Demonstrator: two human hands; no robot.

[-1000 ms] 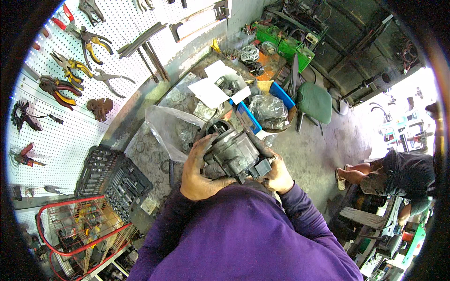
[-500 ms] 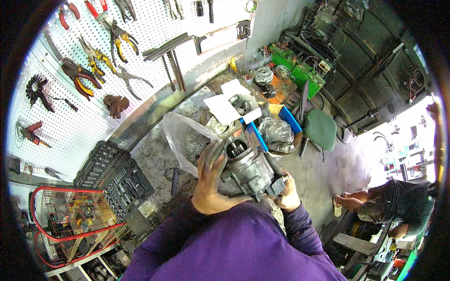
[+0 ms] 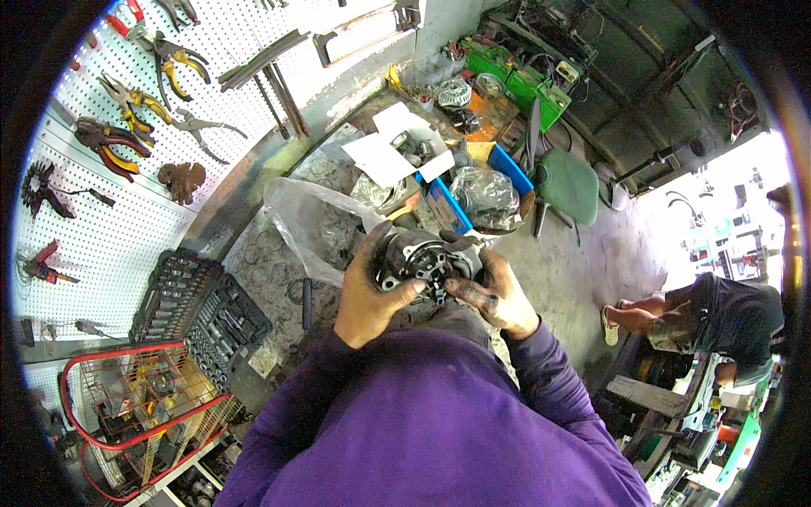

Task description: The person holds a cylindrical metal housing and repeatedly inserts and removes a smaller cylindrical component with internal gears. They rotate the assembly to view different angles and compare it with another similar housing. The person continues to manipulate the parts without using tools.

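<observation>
A round grey metal motor housing (image 3: 420,253) is held between my two hands in front of my body, its slotted, dark-centred face turned up toward me. My left hand (image 3: 365,297) wraps its left side, thumb on the rim. From the other side my right hand (image 3: 505,297) grips it, with the thumb pressed on the face near the middle. Both hands are blackened with grease. The housing's underside and several fingertips are hidden. Just beyond it, a clear plastic bag (image 3: 296,221) lies on the dirty workbench (image 3: 263,291).
An open socket set (image 3: 221,317) and a red-rimmed wire basket (image 3: 127,435) stand at left, below a pegboard of pliers (image 3: 127,144). A white box (image 3: 376,160) and a blue-yellow box (image 3: 443,207) stand beyond the housing. A green chair (image 3: 568,188) and another person (image 3: 735,317) are at right.
The housing has been turned so its slotted face points up at me instead of its side. My right hand has come up from beneath to its right side, and its thumb now rests on the face.
</observation>
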